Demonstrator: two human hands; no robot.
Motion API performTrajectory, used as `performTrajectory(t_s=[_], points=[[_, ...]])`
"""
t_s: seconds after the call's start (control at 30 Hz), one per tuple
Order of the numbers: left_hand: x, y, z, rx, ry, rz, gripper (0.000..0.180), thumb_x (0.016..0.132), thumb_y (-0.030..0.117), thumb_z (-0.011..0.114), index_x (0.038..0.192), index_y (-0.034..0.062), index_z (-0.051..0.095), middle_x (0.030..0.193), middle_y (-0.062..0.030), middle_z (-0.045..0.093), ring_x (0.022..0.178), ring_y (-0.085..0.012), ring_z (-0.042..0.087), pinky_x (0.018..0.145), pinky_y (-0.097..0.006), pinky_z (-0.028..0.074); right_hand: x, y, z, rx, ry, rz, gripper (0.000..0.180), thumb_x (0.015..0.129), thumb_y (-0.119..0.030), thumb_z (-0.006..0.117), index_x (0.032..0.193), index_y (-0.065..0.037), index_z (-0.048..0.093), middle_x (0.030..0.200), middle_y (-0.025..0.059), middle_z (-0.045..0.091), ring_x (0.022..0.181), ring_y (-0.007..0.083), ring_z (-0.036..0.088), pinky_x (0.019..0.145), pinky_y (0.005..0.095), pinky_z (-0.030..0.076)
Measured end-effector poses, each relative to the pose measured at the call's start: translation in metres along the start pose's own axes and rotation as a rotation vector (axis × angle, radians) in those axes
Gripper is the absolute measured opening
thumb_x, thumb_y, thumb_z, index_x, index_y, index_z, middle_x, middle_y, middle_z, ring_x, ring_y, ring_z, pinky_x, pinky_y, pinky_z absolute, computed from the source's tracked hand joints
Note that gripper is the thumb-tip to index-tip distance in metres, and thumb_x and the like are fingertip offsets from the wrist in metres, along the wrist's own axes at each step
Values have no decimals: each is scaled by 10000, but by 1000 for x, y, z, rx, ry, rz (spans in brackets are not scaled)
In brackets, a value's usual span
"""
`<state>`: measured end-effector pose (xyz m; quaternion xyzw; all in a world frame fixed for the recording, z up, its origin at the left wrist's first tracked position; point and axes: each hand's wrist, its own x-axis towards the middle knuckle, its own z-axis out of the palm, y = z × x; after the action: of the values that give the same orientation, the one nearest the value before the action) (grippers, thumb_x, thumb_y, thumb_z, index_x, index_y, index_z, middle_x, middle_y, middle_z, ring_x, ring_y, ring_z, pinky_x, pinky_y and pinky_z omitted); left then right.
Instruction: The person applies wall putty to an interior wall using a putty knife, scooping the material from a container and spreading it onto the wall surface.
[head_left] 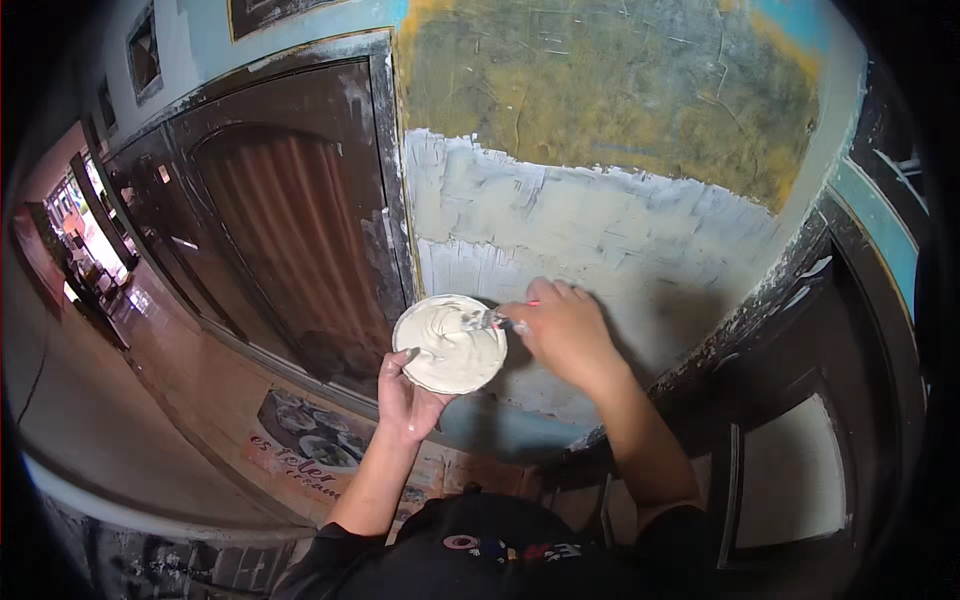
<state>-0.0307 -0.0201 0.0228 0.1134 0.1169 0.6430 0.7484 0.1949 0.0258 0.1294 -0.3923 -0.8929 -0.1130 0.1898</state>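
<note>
A round bowl of creamy white putty (455, 345) rests in my left hand (405, 395), whose thumb hooks over the rim while the palm supports it from beneath. My right hand (563, 332) is closed round a putty knife (484, 319) at the bowl's right side. The knife's smeared blade reaches into the putty, and a bit of red handle shows by the fingers. Behind both hands stands a wall (600, 225), with a band of pale, freshly smeared putty across its middle and a bare, stained yellow-grey surface above.
To the left is a dark brown wooden door (290, 220) in a worn frame. On the right stands another dark door (790, 470) with a pale panel. A printed banner (310, 435) lies on the floor at lower left. A passage (100, 240) leads to bright daylight at far left.
</note>
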Motion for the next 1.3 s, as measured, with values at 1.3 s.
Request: performTrajectory(t_s=[1.3], points=[[6,12,-19,-81,-52,-4,594,949,358,417,1449,40,395,1428,-166,500,1289,-344,511,1055,-523,444,13,21,-40,220,-189,3,245,839,-203,635,1075,-165,684,879,80,604,801,302,628,701,415,508]])
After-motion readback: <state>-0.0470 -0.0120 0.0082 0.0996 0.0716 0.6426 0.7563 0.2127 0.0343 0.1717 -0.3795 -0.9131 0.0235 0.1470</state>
